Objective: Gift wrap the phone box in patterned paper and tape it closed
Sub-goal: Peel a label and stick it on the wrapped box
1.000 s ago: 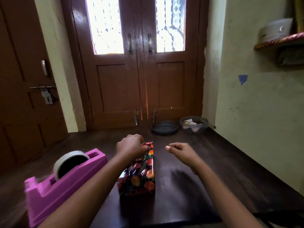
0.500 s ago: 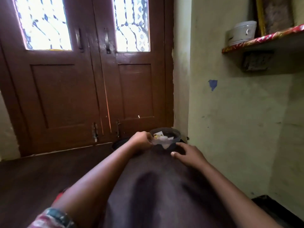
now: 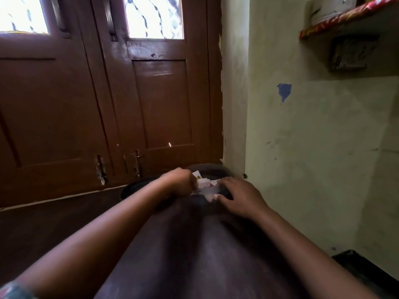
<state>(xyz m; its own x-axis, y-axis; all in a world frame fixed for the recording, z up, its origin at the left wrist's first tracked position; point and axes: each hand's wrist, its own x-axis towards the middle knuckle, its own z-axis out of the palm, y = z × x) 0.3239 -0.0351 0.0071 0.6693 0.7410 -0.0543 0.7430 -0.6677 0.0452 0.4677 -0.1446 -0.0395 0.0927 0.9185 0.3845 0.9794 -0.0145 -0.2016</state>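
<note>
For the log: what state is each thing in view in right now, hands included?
Door: shut.
Bowl: upright on the table, holding paper scraps.
Left hand: fingers curled at the scraps; a grip cannot be told.
Right hand: fingers spread, resting on the bowl's near rim.
Dark dish: beside the bowl, contents hidden.

A lived-in room of a modest home: a brown painted wooden double door (image 3: 151, 100) with patterned glass panes (image 3: 154, 17) and slide bolts (image 3: 136, 162) at its foot fills the far side, and beside it runs a pale, scuffed plaster wall (image 3: 313, 158) marked by a blue paint patch (image 3: 284, 91). A wall shelf (image 3: 345, 18) edged in a red patterned liner carries a white container (image 3: 328, 8). A dark wooden table (image 3: 194, 255) holds a bowl (image 3: 211, 167) of paper scraps (image 3: 205, 184)
</note>
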